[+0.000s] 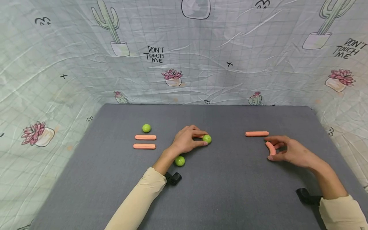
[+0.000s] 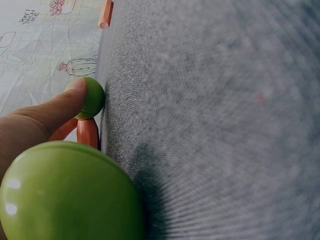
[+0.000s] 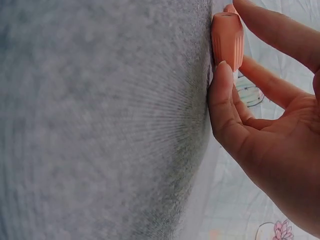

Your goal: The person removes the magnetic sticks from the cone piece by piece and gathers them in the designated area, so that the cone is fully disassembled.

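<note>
My left hand [image 1: 187,139] holds a small green ball [image 1: 207,139] between thumb and fingers, at the middle of the grey table. An orange ridged stick [image 2: 88,132] lies partly hidden behind that hand, its end close to the ball. Just below the left wrist is a second green ball [image 1: 180,161], large in the left wrist view. On the right side, my right hand [image 1: 291,151] grips a curved orange ridged piece [image 1: 271,148] by its two ends, thumb at the near end. A straight orange stick [image 1: 257,134] lies just beyond the right fingertips.
Toward the left lie two parallel orange sticks [image 1: 145,137], with another green ball [image 1: 146,128] behind them. A grey cloth covers the table [image 1: 218,191]. Printed fabric walls [image 1: 201,64] rise at the back and both sides. Black wrist mounts [image 1: 173,179] sit under the forearms.
</note>
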{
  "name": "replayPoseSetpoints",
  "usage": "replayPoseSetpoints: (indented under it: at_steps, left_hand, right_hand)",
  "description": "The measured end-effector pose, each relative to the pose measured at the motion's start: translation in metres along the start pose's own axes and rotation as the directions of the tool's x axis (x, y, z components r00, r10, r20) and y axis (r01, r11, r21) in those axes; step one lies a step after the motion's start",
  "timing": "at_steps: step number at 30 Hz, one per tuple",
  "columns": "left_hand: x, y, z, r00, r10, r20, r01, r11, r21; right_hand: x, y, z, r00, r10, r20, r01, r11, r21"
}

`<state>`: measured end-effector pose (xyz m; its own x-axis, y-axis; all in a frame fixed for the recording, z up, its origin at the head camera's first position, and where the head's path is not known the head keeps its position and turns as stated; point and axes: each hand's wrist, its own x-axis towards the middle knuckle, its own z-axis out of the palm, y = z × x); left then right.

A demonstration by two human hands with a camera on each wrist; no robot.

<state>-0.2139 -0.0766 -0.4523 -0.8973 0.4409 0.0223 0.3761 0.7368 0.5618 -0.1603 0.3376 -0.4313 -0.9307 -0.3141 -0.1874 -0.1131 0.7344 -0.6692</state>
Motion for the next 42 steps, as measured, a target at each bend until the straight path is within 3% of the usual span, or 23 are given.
replayPoseSetpoints:
  at_steps: [14,23,27,32,42]
  left_hand:
    - [0.002,0.001,0.0,1.0,-0.008,0.002,0.008,1.0,-0.019]
    - [-0.001,-0.001,-0.006,1.0,0.018,-0.01,-0.019,0.993,-0.116]
    - [-0.004,-0.002,-0.008,0.999,-0.014,-0.044,0.009,0.994,-0.108]
    - [-0.01,-0.006,-0.01,0.994,-0.053,-0.091,0.043,0.993,-0.106]
    - [-0.016,-0.008,-0.014,0.983,-0.151,-0.107,0.132,0.977,-0.169]
  right_hand:
    - [0.0,0.001,-0.001,1.0,0.003,0.002,-0.003,1.0,0.006]
    - [0.005,-0.018,-0.001,0.995,0.022,-0.095,-0.027,0.998,-0.055]
    - [0.012,-0.032,0.003,0.994,-0.003,-0.112,0.001,1.0,-0.015]
    - [0.024,-0.049,0.013,0.997,-0.034,-0.066,0.04,0.996,0.085]
    - [0.051,-0.077,0.034,0.987,-0.161,-0.013,0.162,0.984,0.073]
